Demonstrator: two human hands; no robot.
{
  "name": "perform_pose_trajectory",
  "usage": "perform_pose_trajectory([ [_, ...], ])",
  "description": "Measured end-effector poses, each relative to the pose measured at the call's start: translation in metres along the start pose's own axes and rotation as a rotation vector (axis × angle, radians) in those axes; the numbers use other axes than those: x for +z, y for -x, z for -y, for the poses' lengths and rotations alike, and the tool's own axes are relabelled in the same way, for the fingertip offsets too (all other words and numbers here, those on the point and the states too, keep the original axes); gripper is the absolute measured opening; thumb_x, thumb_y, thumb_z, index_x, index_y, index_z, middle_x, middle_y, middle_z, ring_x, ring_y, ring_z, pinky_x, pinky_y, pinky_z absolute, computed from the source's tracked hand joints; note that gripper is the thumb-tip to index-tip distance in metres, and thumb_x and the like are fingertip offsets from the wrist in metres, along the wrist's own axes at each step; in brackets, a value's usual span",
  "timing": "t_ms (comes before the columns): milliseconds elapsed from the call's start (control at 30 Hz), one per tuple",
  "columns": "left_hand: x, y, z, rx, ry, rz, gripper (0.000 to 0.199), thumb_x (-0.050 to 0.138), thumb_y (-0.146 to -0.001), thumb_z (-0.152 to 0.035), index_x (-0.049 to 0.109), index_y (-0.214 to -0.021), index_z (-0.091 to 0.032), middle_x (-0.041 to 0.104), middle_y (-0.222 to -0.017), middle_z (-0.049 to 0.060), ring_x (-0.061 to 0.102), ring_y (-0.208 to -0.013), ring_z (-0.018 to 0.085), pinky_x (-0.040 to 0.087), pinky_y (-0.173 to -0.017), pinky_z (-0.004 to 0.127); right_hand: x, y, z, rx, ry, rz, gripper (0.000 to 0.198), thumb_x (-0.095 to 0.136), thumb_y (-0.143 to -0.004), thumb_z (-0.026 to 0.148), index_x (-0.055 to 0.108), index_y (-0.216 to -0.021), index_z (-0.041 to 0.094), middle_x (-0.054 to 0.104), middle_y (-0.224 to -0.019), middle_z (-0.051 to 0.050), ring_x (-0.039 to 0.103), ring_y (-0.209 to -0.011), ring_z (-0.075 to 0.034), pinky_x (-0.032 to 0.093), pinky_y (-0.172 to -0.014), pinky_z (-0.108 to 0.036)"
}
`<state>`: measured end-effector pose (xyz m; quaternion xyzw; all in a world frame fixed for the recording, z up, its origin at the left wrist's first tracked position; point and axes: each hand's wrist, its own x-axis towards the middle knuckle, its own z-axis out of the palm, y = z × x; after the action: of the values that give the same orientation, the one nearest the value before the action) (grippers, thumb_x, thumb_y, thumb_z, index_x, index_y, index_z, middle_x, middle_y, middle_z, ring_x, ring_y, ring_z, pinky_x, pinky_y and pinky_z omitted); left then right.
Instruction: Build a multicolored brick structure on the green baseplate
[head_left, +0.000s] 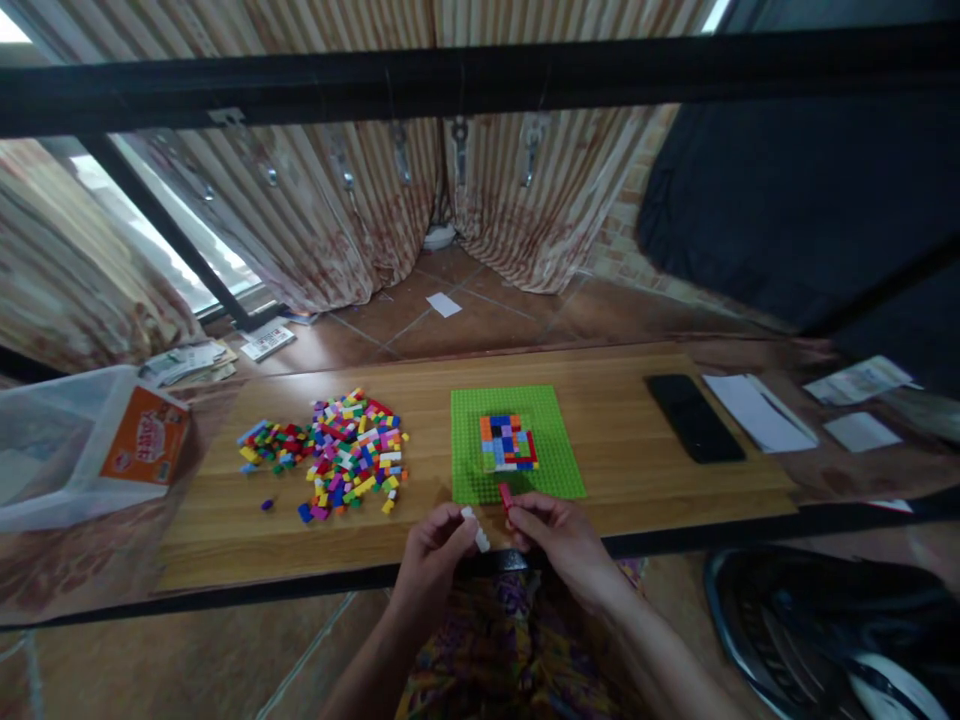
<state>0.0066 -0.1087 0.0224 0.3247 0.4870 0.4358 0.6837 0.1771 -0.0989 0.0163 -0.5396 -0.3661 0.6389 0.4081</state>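
Note:
Between the thumb and fingers of my left hand (439, 540) is a white toy brick (475, 528), held at the table's front edge. My right hand (551, 530) pinches a red toy brick (505, 494) by its lower end, just over the near edge of the green baseplate (559, 440). The two bricks are apart. On the baseplate stands a block of joined bricks (510, 443) in blue, orange, red, white and other colours. To the left lies a loose heap of small coloured bricks (356, 450).
The wooden tabletop (420, 430) carries a black phone (694, 418) at the right, beside white paper (757, 412). A clear plastic bin (52, 440) with an orange label stands at the left. A dark metal bar (480, 80) crosses above, with hooks hanging from it.

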Motion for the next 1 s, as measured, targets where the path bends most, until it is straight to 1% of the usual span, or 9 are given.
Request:
perform_pose_trajectory([
  [133, -0.006, -0.012, -0.006, 0.047, -0.116, -0.044, 0.028, 0.072, -0.073, -0.041, 0.061, -0.071, -0.015, 0.059, -0.063, -0.001, 0.051, -0.061, 0.009, 0.04, -0.06, 0.02, -0.028, -0.016, 0.004, -0.136, 0.221, -0.203, 0.03, 0.067, -0.074, 0.044, 0.071, -0.087, 0.018, 0.067, -0.068, -0.001, 0.058, -0.063, -0.015, 0.046, -0.063, -0.028],
  [200, -0.011, -0.018, -0.007, 0.067, -0.15, -0.073, 0.029, 0.071, -0.074, -0.042, 0.059, -0.072, -0.016, 0.06, -0.064, -0.001, 0.051, -0.061, 0.01, 0.041, -0.059, 0.02, -0.037, -0.023, 0.009, -0.214, 0.332, -0.278, 0.029, 0.063, -0.077, 0.042, 0.071, -0.091, 0.018, 0.07, -0.076, -0.003, 0.063, -0.07, -0.018, 0.048, -0.068, -0.031],
  [300, -0.015, -0.024, -0.004, 0.081, -0.173, -0.096, 0.028, 0.068, -0.075, -0.043, 0.057, -0.076, -0.017, 0.058, -0.061, -0.002, 0.051, -0.058, 0.011, 0.04, -0.056, 0.02, -0.041, -0.031, 0.019, -0.322, 0.494, -0.375, 0.027, 0.06, -0.08, 0.039, 0.071, -0.092, 0.018, 0.073, -0.088, -0.007, 0.066, -0.08, -0.021, 0.05, -0.075, -0.035],
  [367, -0.017, -0.025, -0.002, 0.083, -0.201, -0.078, 0.028, 0.067, -0.076, -0.043, 0.057, -0.079, -0.017, 0.056, -0.06, -0.002, 0.05, -0.057, 0.011, 0.039, -0.053, 0.02, -0.039, -0.035, 0.024, -0.374, 0.605, -0.425, 0.025, 0.059, -0.081, 0.038, 0.071, -0.09, 0.018, 0.073, -0.088, -0.008, 0.066, -0.079, -0.022, 0.05, -0.075, -0.036],
  [467, -0.018, -0.025, -0.001, 0.085, -0.242, -0.039, 0.026, 0.066, -0.077, -0.042, 0.058, -0.079, -0.017, 0.055, -0.061, -0.003, 0.049, -0.056, 0.01, 0.038, -0.053, 0.02, -0.037, -0.039, 0.025, -0.401, 0.728, -0.456, 0.024, 0.057, -0.082, 0.036, 0.071, -0.088, 0.018, 0.072, -0.085, -0.008, 0.065, -0.075, -0.021, 0.049, -0.072, -0.035],
  [567, -0.017, -0.024, -0.003, 0.091, -0.268, -0.028, 0.025, 0.064, -0.079, -0.041, 0.057, -0.077, -0.017, 0.054, -0.061, -0.003, 0.047, -0.057, 0.009, 0.038, -0.054, 0.019, -0.039, -0.043, 0.022, -0.428, 0.802, -0.461, 0.023, 0.055, -0.084, 0.033, 0.071, -0.09, 0.018, 0.071, -0.086, -0.008, 0.064, -0.074, -0.02, 0.049, -0.07, -0.034],
  [633, -0.017, -0.024, -0.004, 0.089, -0.275, -0.025, 0.025, 0.063, -0.079, -0.041, 0.057, -0.077, -0.017, 0.053, -0.062, -0.003, 0.047, -0.058, 0.009, 0.037, -0.054, 0.019, -0.041, -0.045, 0.022, -0.483, 0.846, -0.441, 0.022, 0.053, -0.086, 0.031, 0.071, -0.092, 0.019, 0.07, -0.09, -0.008, 0.064, -0.079, -0.021, 0.049, -0.073, -0.035],
  [800, -0.017, -0.024, -0.004, 0.067, -0.261, -0.02, 0.028, 0.063, -0.078, -0.044, 0.056, -0.079, -0.017, 0.053, -0.062, -0.003, 0.047, -0.058, 0.009, 0.038, -0.053, 0.019, -0.043, -0.052, 0.028, -0.635, 0.924, -0.311, 0.024, 0.049, -0.091, 0.028, 0.071, -0.094, 0.022, 0.068, -0.094, -0.008, 0.062, -0.09, -0.021, 0.048, -0.082, -0.036],
  [1000, -0.019, -0.023, 0.0, 0.065, -0.242, -0.016, 0.029, 0.064, -0.079, -0.046, 0.058, -0.082, -0.018, 0.053, -0.062, -0.003, 0.047, -0.057, 0.009, 0.039, -0.052, 0.018, -0.037, -0.065, 0.03, -0.655, 1.0, -0.2, 0.023, 0.05, -0.092, 0.027, 0.072, -0.097, 0.025, 0.065, -0.091, -0.006, 0.06, -0.087, -0.02, 0.048, -0.082, -0.036],
])
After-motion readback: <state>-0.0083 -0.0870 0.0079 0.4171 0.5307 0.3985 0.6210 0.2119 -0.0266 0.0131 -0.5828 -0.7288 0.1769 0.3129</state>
